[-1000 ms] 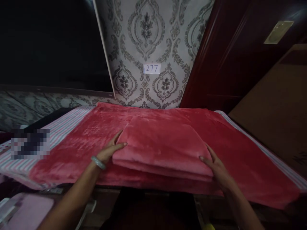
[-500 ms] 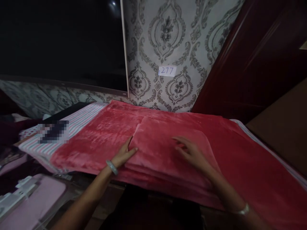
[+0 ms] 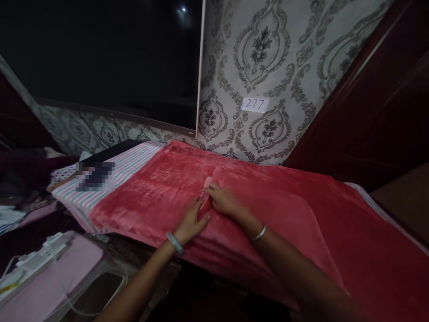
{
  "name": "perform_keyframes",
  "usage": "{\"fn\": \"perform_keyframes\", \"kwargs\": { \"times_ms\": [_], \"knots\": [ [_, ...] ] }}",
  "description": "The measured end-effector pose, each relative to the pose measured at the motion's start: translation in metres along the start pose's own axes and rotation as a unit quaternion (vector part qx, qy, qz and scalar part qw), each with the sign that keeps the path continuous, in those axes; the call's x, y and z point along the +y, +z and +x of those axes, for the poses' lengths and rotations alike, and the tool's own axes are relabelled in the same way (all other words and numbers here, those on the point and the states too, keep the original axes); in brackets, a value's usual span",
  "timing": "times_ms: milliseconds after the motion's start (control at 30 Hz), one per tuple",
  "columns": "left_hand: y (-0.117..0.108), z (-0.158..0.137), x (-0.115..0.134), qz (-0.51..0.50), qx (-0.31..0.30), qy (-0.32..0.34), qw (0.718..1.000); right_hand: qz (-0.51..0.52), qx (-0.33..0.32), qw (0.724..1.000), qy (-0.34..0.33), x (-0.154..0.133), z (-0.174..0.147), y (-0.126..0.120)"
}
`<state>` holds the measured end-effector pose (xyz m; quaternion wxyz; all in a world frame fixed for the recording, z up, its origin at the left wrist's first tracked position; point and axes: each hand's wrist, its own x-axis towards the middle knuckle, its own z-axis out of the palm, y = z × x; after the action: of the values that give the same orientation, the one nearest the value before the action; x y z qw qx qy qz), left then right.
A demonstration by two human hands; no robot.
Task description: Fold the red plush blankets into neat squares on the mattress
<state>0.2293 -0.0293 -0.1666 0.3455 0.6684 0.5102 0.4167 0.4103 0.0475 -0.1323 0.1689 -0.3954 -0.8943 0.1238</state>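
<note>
A plush red blanket (image 3: 288, 210) lies across the surface in front of me, its near middle part folded over in layers. My right hand (image 3: 224, 199) pinches the left edge of the top fold, raising a small lip of fabric. Right beside it, my left hand (image 3: 191, 223) grips the same folded edge lower down, thumb on top and fingers along the side; the fingers are partly blurred. A pale bangle (image 3: 174, 243) circles the left wrist, and a thin silver bracelet (image 3: 260, 232) the right.
Striped cloth (image 3: 130, 161) shows left of the blanket, with a blurred-out dark item on it. A large dark screen (image 3: 100, 58) hangs behind, next to patterned wallpaper bearing a "277" label (image 3: 255, 104). A white power strip (image 3: 36, 259) rests on a pink surface (image 3: 77, 264) at lower left.
My right hand has moved left across the blanket and closed on the fold's edge beside my left hand. The view has shifted a little left.
</note>
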Motion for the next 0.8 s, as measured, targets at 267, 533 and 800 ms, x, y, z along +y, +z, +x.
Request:
{"fn": "perform_keyframes", "kwargs": {
  "times_ms": [267,533,800],
  "knots": [
    [-0.022,0.048,-0.011,-0.129,0.001,-0.084,0.988,0.145,0.207,0.965,-0.071,0.022,-0.015,0.016],
    [0.004,0.105,-0.025,-0.202,0.016,-0.136,0.970,0.136,0.284,0.944,-0.100,0.019,-0.034,0.005],
    [0.016,0.114,-0.029,-0.200,0.103,-0.163,0.961,0.144,0.315,0.932,-0.104,0.022,-0.036,0.017]
  ]
}}
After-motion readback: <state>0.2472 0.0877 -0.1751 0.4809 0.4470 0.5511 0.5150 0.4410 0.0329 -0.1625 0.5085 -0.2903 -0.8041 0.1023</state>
